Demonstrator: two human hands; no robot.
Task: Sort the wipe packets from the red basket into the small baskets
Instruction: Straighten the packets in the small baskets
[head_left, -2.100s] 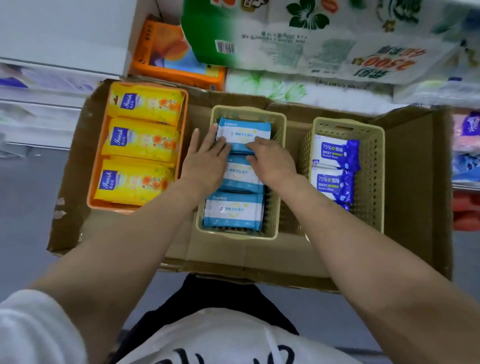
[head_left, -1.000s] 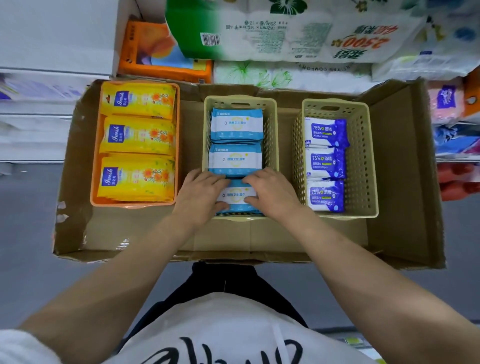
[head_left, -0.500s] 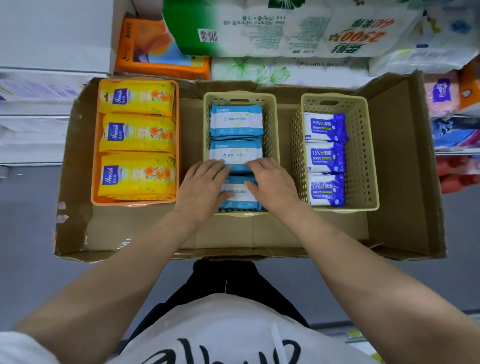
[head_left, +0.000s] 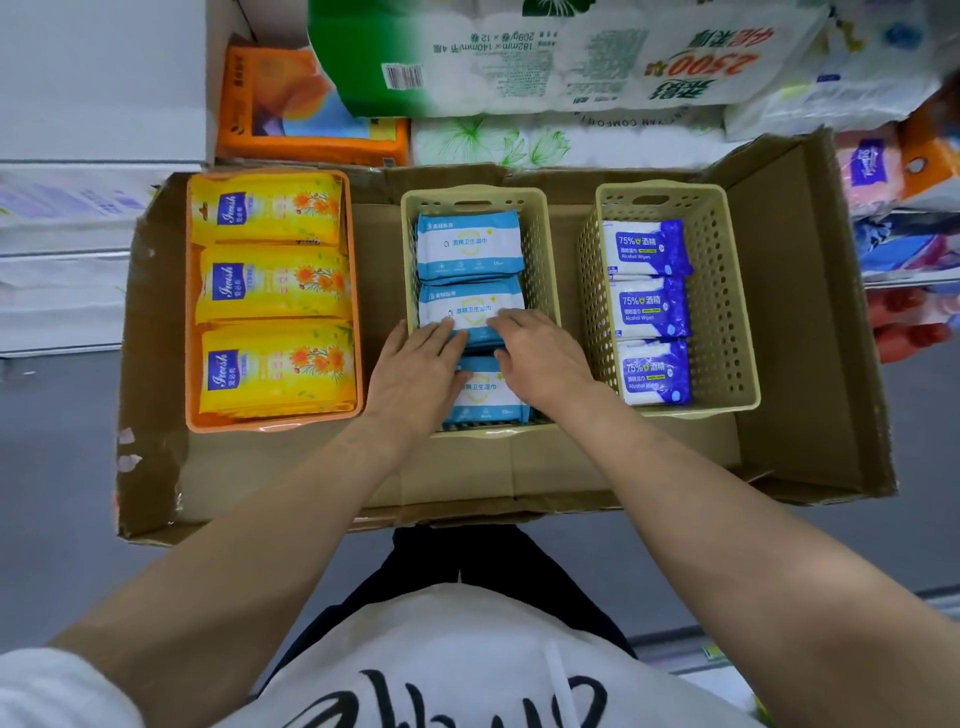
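Observation:
A cardboard tray (head_left: 810, 332) holds three small baskets. The orange basket (head_left: 354, 291) on the left is filled with yellow wipe packets (head_left: 270, 283). The middle beige basket (head_left: 543, 249) holds light-blue and white packets (head_left: 470, 244) in a row. The right beige basket (head_left: 727, 291) holds dark-blue alcohol wipe packets (head_left: 649, 306). My left hand (head_left: 415, 371) and my right hand (head_left: 537, 356) lie with straight fingers on the middle and near packets of the middle basket, fingertips pressing the middle packet. No red basket is in view.
Shelves behind the tray carry large tissue and toilet-paper packs (head_left: 571, 57) and an orange pack (head_left: 306, 109). More coloured packs (head_left: 893, 176) sit on the right shelves. Grey floor lies below the tray's near edge.
Both hands slid from the far packet to the near one, then moved slightly forward onto the middle packet. The camera view shifted a little.

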